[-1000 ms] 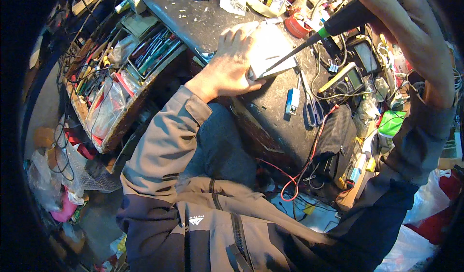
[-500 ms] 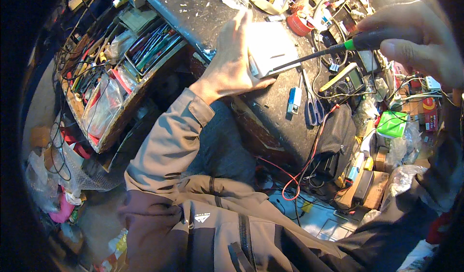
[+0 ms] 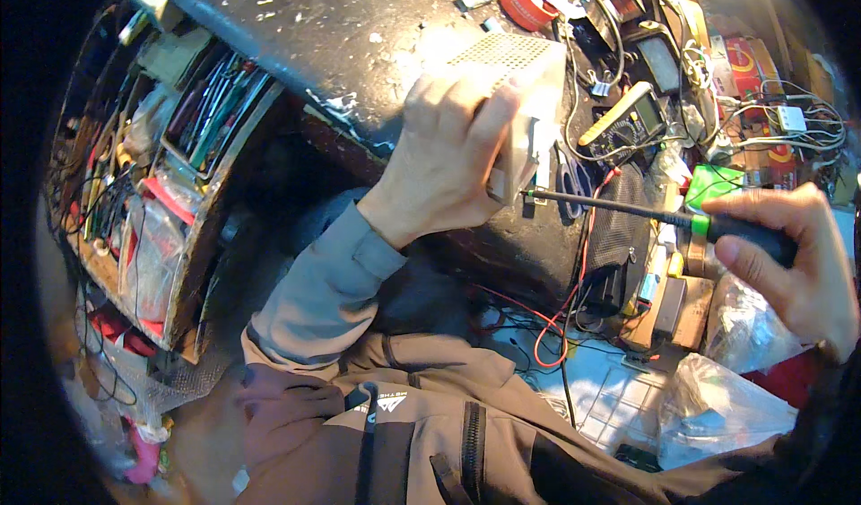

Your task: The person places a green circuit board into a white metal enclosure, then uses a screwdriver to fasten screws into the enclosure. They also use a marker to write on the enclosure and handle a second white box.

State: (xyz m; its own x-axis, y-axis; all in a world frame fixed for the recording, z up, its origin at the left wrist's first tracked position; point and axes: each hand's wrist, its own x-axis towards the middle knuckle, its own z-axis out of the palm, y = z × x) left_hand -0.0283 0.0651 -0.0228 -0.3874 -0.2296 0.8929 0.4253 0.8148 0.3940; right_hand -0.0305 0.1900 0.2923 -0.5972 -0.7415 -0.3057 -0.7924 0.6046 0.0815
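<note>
My left hand (image 3: 439, 160) is closed around a pale metal box with a perforated cover (image 3: 511, 52), its look that of a power supply unit. The box is tilted up above the dark bench, one narrow end facing right. In my right hand (image 3: 803, 267) is a screwdriver (image 3: 628, 207) with a black handle, a green band and a long dark shaft. Its shaft points left, and the tip is at the lower corner of the box's end, by small fittings; whether it sits in a screw is too small to tell. My left fingers partly cover the box.
Scissors (image 3: 574, 175) lie behind the shaft on the bench (image 3: 332, 34). A yellow-edged multimeter (image 3: 632, 124), cables and a red tape roll (image 3: 527, 4) crowd the right side. An open drawer of tools (image 3: 179, 236) juts out at left. A black mesh bag (image 3: 619, 236) is near the bench's edge.
The box has been turned so its end faces right, and my left hand now grips it from above. My right hand moved down with the screwdriver, whose tip is at the box's lower corner. The view shifted.
</note>
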